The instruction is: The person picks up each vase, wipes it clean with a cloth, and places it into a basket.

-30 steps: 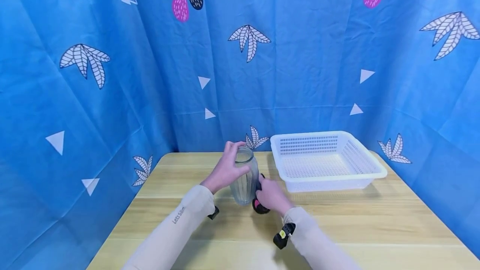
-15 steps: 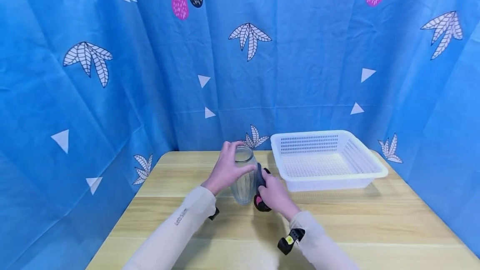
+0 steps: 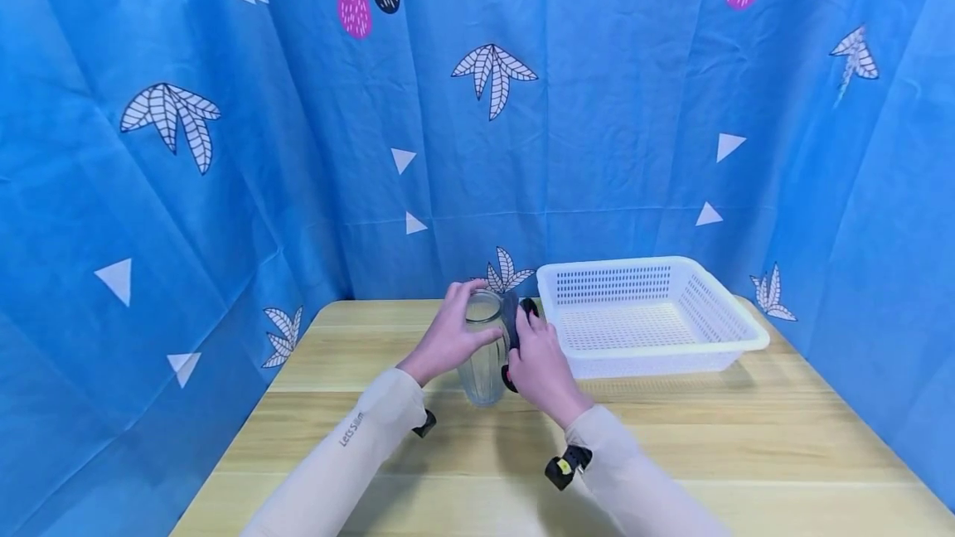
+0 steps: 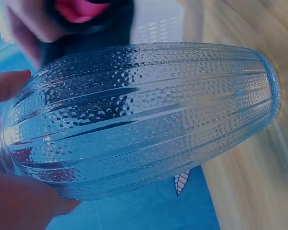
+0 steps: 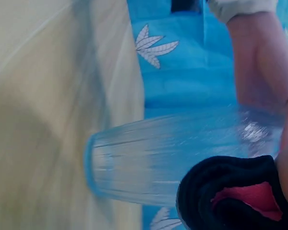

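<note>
A clear glass vase (image 3: 481, 378) with ribbed, dimpled sides stands upright on the wooden table. My left hand (image 3: 446, 340) grips it near the rim, thumb and fingers on either side of the neck. On the vase's right side, my right hand (image 3: 541, 367) holds a folded black cloth (image 3: 511, 317) against the upper glass. The cloth's pink inner face shows at the fold in the right wrist view, where the cloth (image 5: 225, 167) covers part of the vase (image 5: 134, 163). In the left wrist view, the vase (image 4: 153, 110) fills the middle and the cloth (image 4: 93, 36) is behind it.
A white plastic basket (image 3: 656, 351) with slotted walls stands at the table's back right, just beyond my right hand. Blue patterned curtain (image 3: 477, 164) hangs behind and on both sides. The wooden table (image 3: 358, 321) extends around the vase.
My right hand and the black cloth have moved up along the vase's right side, from its lower part to near the rim. My left hand keeps its grip, and the vase stays in place.
</note>
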{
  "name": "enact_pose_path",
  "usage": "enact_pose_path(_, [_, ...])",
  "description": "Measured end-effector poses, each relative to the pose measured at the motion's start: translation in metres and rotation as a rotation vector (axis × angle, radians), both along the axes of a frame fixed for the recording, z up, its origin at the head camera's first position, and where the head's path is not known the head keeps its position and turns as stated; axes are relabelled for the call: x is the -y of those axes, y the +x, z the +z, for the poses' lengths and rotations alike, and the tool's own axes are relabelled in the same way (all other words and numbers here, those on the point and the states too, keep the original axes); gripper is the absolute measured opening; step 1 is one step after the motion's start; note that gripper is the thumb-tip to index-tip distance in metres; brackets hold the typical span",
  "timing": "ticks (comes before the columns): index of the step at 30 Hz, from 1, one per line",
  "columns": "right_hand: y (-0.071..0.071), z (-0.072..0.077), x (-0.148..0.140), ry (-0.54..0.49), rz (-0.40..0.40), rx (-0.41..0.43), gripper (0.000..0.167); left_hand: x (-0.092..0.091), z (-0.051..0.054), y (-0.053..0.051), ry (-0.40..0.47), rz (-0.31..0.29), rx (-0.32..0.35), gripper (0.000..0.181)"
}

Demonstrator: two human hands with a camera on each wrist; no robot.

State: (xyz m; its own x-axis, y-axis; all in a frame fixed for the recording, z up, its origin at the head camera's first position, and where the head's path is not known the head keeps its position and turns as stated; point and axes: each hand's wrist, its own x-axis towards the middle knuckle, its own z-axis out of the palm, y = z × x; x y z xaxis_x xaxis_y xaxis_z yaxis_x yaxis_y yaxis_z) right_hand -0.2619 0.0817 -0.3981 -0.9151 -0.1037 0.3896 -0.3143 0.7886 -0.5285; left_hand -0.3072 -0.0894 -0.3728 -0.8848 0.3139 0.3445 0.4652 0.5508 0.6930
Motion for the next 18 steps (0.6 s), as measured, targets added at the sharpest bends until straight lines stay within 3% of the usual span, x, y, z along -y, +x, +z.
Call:
enact_pose_path(6, [-0.015,-0.03,-0.002,0.004,0.034,0.14,0.058,0.003,-0.001,0.0,0.018,-0.027,0.001,0.076])
enact_pose_path(11, [-0.019,-0.056,-0.002,0.021,0.103,0.27,0.058,0.006,-0.005,0.001,0.016,-0.001,-0.001,0.078])
enact_pose_path(14, [-0.018,-0.058,-0.002,-0.025,0.113,0.283,0.059,0.006,-0.008,0.0,-0.01,0.033,-0.03,0.079])
enact_pose_path(18, [-0.012,-0.05,-0.005,-0.094,0.085,0.304,0.059,0.003,-0.01,-0.001,-0.053,0.069,-0.068,0.08])
